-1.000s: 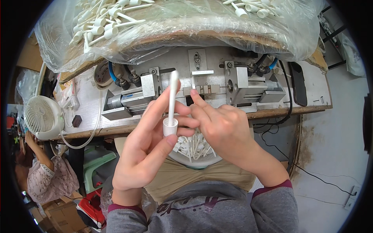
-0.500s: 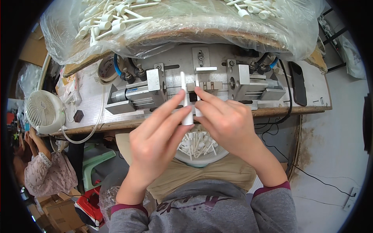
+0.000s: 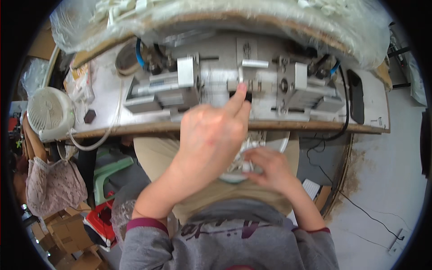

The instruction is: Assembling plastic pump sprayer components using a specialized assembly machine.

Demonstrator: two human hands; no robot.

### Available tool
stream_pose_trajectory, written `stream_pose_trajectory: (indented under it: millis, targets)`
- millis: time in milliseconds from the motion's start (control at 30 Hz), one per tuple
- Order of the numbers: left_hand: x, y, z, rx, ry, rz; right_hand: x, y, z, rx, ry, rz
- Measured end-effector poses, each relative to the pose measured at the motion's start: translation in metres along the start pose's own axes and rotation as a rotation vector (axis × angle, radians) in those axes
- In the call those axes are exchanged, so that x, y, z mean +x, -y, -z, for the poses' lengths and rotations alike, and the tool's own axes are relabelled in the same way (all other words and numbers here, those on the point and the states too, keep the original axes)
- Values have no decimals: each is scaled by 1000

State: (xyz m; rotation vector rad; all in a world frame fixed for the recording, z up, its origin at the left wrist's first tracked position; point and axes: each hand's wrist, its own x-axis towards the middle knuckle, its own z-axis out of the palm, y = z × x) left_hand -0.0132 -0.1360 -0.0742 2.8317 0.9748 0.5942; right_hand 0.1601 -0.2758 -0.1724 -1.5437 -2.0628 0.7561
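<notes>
My left hand [image 3: 213, 135] reaches over the table edge to a small grooved metal block [image 3: 258, 85] between two metal cylinder units. A thin white plastic stick [image 3: 240, 73] juts out past its fingertip, and the index finger lies along it at the block; the thumb is hidden under the hand. Down at my lap, my right hand [image 3: 272, 168] is bent over a white bowl [image 3: 283, 143] full of white plastic pieces. A white piece [image 3: 246, 167] shows between its thumb and fingers; blur hides whether they grip it.
Cylinder units with hoses stand left [image 3: 168, 87] and right [image 3: 310, 87]. Plastic-lined shelf [image 3: 216, 24] with white capped sticks overhangs the back. On the table are a fan [image 3: 50, 112], a tape roll [image 3: 128, 58] and a phone [image 3: 356, 96]. Another person's lace sleeve [image 3: 56, 180] is at left.
Both hands held white sticks side by side before the block. My left hand has moved forward and right onto the block, while my right hand has dropped to the bowl. The view has shifted slightly.
</notes>
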Motion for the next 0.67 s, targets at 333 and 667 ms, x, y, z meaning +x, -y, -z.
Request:
stream_pose_trajectory:
  millis: [333, 667]
  targets:
    - [-118, 24, -41, -264, 114, 184, 11, -44, -104, -398, 116, 380]
    - [-187, 5, -130, -202, 688, 127, 91, -98, -118, -290, 509, -25]
